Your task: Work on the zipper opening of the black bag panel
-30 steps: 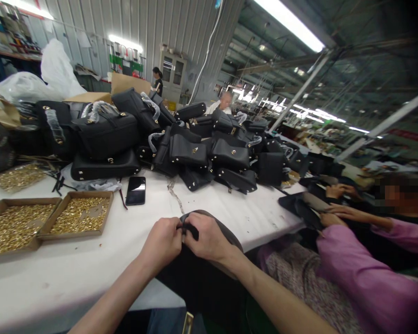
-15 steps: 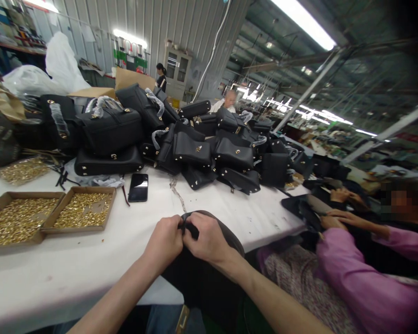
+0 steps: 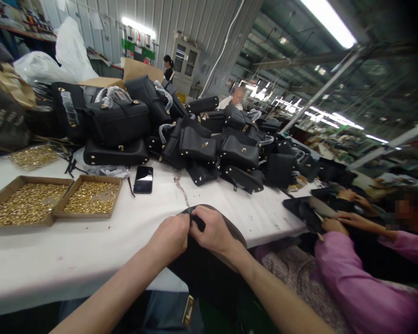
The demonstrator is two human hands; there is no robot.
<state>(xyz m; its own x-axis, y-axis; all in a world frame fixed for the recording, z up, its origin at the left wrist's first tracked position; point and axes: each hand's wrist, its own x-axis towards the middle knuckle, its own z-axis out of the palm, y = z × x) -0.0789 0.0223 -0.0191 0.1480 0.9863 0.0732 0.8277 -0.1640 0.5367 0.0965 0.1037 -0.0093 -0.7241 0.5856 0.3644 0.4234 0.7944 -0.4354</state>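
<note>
My left hand (image 3: 170, 239) and my right hand (image 3: 214, 232) meet at the near edge of the white table (image 3: 90, 246). Both pinch a small black tab on the top edge of a black bag (image 3: 209, 278). The bag hangs over the table edge into my lap, and a gold clasp (image 3: 188, 311) shows low on it. My fingers hide the part that they grip.
Two cardboard trays of gold hardware (image 3: 90, 197) (image 3: 24, 204) lie to the left, a black phone (image 3: 143, 179) beyond them. A big heap of black handbags (image 3: 181, 134) fills the back of the table. A person in a purple sleeve (image 3: 355, 278) works on black leather at the right.
My hands have stayed together on the bag's tab and shifted slightly to the right. The camera view has drifted, so the table's things sit a little lower and further right.
</note>
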